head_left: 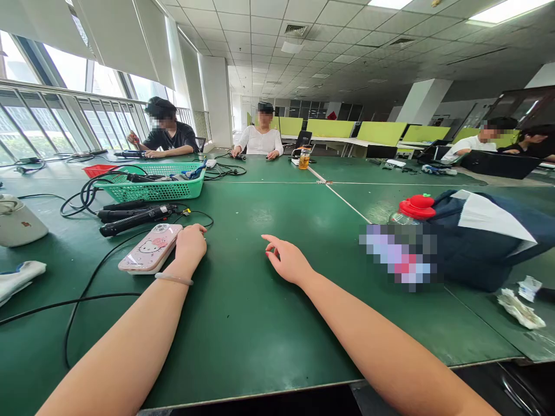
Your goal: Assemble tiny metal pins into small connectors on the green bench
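Note:
My left hand [191, 244] rests on the green table [243, 312], fingers curled under, right beside a pink phone [151, 248] with a cat design; nothing shows in it. A thin bracelet sits on that wrist. My right hand [286, 259] lies a little to the right on the bare tabletop, palm down, fingers loosely stretched and apart, holding nothing. Black handled tools [134, 219] with cords lie just beyond the phone.
A green basket [151, 184] of cables stands behind the tools. A dark bag [481, 242] and a red-capped bottle [414, 211] lie at right. Crumpled paper [518, 309] is near the right edge. Several people sit at the far side. Black cables [87, 289] trail at left.

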Available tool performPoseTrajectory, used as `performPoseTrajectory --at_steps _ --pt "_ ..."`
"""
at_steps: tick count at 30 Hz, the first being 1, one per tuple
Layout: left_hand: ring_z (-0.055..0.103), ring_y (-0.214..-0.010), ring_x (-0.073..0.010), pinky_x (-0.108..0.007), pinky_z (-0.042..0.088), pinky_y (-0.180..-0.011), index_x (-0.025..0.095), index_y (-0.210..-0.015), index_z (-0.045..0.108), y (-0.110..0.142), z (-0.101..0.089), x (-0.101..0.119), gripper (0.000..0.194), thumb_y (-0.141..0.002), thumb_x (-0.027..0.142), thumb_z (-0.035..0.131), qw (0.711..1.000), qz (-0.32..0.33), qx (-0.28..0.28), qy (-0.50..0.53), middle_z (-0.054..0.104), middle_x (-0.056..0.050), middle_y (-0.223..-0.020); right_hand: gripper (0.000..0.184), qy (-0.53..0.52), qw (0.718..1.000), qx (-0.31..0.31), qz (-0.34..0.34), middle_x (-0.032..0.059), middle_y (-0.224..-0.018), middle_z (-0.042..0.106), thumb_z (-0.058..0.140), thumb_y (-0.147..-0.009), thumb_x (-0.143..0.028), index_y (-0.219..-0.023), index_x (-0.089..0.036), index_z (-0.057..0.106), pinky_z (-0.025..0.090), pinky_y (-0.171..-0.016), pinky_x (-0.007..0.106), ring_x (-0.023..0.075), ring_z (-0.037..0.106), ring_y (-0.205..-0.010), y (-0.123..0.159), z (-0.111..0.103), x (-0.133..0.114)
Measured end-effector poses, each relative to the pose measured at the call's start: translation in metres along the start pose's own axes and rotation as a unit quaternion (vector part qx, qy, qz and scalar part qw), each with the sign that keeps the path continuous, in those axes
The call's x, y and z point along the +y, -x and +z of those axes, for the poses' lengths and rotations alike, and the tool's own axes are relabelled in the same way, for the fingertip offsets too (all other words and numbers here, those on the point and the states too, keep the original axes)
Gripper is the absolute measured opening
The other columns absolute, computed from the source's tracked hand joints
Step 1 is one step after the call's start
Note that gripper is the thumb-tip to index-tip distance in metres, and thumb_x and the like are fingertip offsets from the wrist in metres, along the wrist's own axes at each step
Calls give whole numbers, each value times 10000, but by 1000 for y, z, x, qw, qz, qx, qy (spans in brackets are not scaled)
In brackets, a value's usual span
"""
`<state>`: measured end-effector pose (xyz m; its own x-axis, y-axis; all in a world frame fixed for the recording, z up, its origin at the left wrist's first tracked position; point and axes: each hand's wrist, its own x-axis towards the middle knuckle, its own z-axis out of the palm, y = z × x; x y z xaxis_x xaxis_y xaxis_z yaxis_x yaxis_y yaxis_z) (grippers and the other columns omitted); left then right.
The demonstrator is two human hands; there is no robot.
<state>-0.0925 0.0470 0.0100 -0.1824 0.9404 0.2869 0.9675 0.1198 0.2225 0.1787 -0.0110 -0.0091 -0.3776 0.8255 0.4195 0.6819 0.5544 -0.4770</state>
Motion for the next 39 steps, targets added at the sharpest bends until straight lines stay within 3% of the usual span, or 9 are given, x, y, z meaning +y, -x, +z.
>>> performPoseTrajectory --at_steps 7,12,19,24,30,35,39 --pt "574 -927 -279 -352 424 -774 147 -1001 601 2 -3 4 338 -720 64 432 1000 -24 -9 -17 658 -148 -953 427 -13 1000 0 4 7 -926 616 434 -844 -184 -1264 -259 416 437 -723 280 117 530 -704 0 -2 -2" --pt "564 -972 -312 -383 398 -817 109 -1140 553 5 -4 4 406 -763 97 402 999 -9 -21 -44 647 -189 -997 425 -13 1000 -2 4 -2 -927 619 435 -845 -185 -1262 -264 412 436 -719 276 117 528 -703 0 -2 -2" --pt "556 -991 -300 -367 397 -828 109 -1171 546 2 -1 2 446 -759 87 377 999 -14 7 -41 642 -174 -1029 370 -9 1000 -14 14 5 -883 631 438 -848 -199 -1212 -251 479 443 -697 267 126 553 -745 0 -2 0" --pt "563 -1001 -250 -340 374 -896 118 -1117 572 -6 7 -3 398 -759 92 401 1000 8 -14 25 655 -135 -1015 276 -20 999 -44 20 24 -910 651 407 -862 -231 -1026 -231 628 443 -781 289 150 573 -884 0 -2 2" --pt "607 -883 -200 -275 438 -750 163 -1123 553 -9 11 -5 350 -826 162 370 989 -27 -61 133 669 -79 -988 268 -40 997 -63 31 9 -951 653 411 -859 -251 -968 -245 655 445 -785 287 150 580 -885 -2 -2 2" --pt "582 -861 -177 -282 416 -779 175 -1130 548 2 17 25 351 -827 163 371 967 35 -98 232 662 -58 -933 213 -24 996 -83 29 21 -873 623 475 -838 -276 -953 -230 649 441 -732 272 141 566 -795 -5 3 1" --pt "560 -760 -142 -271 415 -755 184 -1073 576 27 23 67 310 -814 190 406 912 60 -118 390 640 -36 -866 380 16 996 -55 64 67 -979 565 608 -751 -399 -1059 -176 597 428 -795 288 166 553 -863 -9 13 0"
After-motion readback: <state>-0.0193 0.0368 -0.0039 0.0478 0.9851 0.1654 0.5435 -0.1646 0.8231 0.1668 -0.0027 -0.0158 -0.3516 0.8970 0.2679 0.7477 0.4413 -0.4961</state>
